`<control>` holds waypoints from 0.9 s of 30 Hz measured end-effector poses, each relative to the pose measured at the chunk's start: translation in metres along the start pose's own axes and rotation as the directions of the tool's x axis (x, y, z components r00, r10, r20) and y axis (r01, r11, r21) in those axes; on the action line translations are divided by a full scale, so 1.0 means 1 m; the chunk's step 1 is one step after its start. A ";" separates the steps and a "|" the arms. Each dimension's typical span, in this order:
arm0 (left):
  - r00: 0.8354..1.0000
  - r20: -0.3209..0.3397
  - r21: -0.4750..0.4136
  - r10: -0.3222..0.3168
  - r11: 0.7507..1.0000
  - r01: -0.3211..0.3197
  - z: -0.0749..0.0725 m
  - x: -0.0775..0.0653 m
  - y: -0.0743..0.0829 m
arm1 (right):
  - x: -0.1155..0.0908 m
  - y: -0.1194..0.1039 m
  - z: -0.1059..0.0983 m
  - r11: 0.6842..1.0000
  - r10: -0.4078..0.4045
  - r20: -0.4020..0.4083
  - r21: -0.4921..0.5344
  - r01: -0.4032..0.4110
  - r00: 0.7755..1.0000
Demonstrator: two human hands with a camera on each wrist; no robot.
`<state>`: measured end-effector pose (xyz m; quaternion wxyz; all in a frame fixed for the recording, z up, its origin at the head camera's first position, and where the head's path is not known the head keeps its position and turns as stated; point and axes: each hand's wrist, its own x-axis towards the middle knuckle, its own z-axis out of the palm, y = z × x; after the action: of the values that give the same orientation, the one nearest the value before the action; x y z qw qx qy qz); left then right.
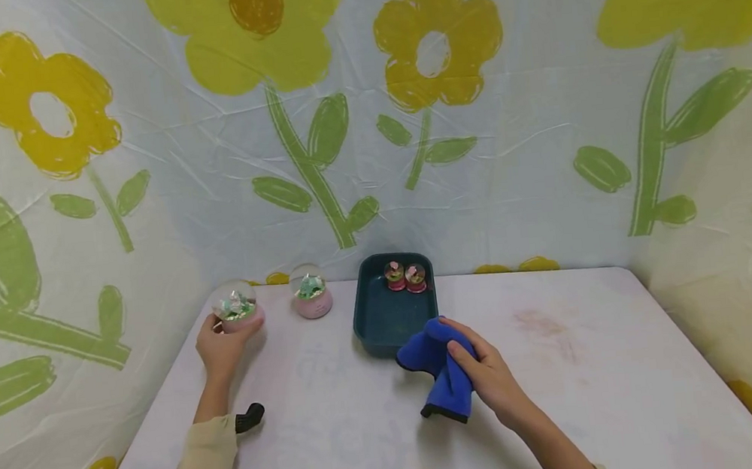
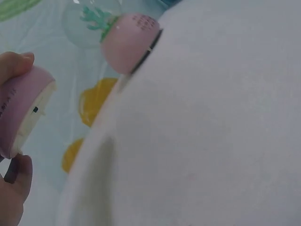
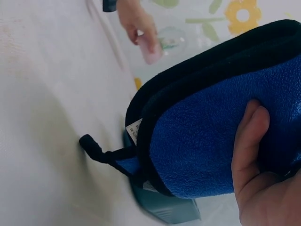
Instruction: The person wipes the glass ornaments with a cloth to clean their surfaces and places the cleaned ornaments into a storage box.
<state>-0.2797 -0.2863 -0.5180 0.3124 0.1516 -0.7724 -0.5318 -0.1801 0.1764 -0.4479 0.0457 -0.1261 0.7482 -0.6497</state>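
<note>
At the table's back left, my left hand (image 1: 220, 354) grips the pink base of a snow globe (image 1: 236, 306) with green and white figures under clear glass. The left wrist view shows the pale underside of this base (image 2: 29, 106), tilted and raised off the tabletop. Just to its right stands a second, similar snow globe (image 1: 312, 301), upright on its pink base. My right hand (image 1: 493, 380) holds a folded blue cloth (image 1: 439, 360) with black edging, thumb pressed on its fuzzy face (image 3: 202, 136). The cloth hangs in front of the dark green tray (image 1: 385, 326), overlapping its near corner.
Two small globes, one (image 1: 394, 276) beside the other (image 1: 416, 279), stand on red bases at the tray's back right. Behind the white table (image 1: 327, 435) hangs a flower-print sheet (image 1: 515, 198), which also lines both sides.
</note>
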 end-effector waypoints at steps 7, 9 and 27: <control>0.993 0.094 -0.063 0.076 0.996 -0.070 -0.011 -0.009 0.028 | -0.002 0.000 0.002 0.998 0.039 -0.003 0.048 -0.039 0.999; 0.986 0.144 -0.089 0.081 0.994 -0.068 -0.014 -0.014 0.039 | -0.002 0.000 0.003 0.997 0.040 -0.001 0.061 -0.040 0.999; 0.878 0.442 -0.334 0.182 0.942 -0.027 -0.010 -0.071 0.110 | -0.002 -0.004 0.010 0.999 0.042 -0.015 0.017 -0.041 0.999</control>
<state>-0.2084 -0.2102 -0.4374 0.1662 -0.0754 -0.7359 -0.6520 -0.1755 0.1671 -0.4453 0.0546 -0.1052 0.7454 -0.6560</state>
